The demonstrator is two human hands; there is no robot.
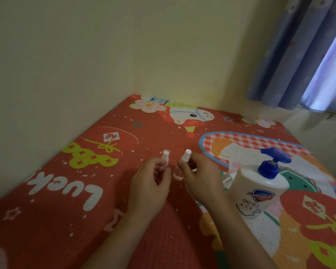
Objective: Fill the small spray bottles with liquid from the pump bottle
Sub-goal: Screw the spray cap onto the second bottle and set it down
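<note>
Fingers point(164, 171) of each hand seemingly pinch spray bottles point(165, 158).

Red cartoon-print mat point(66, 220) — pale wall point(85, 55), blue curtain point(299, 55) at right

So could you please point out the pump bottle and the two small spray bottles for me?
pump bottle point(258, 193): head view, on its white body above the label.
left spray bottle point(165, 154): head view, on its white sprayer top.
right spray bottle point(186, 154): head view, on its white sprayer top.
</note>
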